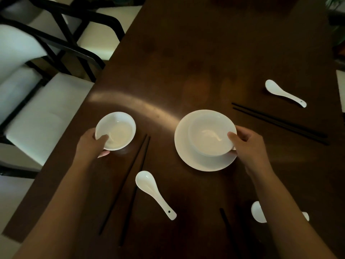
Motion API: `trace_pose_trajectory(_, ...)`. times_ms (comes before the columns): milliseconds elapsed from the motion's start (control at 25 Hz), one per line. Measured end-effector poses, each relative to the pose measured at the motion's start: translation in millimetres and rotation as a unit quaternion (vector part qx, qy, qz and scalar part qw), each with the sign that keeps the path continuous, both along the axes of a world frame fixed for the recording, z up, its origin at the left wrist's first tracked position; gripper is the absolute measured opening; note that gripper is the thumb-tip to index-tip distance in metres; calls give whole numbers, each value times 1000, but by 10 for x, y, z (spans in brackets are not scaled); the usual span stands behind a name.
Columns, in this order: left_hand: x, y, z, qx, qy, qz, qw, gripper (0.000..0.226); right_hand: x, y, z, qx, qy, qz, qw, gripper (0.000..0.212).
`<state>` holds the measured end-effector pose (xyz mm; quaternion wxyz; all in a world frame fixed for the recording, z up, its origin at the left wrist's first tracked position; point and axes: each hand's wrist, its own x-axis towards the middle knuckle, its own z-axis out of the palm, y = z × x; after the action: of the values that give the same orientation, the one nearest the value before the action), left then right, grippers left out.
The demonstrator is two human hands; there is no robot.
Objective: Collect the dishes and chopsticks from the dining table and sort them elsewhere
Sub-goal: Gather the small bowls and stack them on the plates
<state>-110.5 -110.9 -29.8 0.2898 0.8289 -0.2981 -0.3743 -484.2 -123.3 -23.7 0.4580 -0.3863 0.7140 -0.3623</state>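
Two bowls in my hands: left hand grips the small bowl, right hand pinches the bowl on the plate; my forearm hides a spoon.

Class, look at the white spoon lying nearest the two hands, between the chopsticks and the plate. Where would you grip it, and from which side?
Probably grip the white spoon by its narrow handle, near the end with the dark hole, coming from above. It lies flat, bowl up, apart from the chopsticks, so fingers can pinch both handle edges.
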Motion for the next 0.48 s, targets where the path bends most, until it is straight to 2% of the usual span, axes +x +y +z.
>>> trace_pose_trajectory(240,-154,2,-17,-25,71,20,997,32,20,-19,-50,-11,-8,1,1000,33)
trace_pose_trajectory(480,-394,-20,394,-117,39,10,992,32,10,-15,-53,-17,-20,5,1000,32)
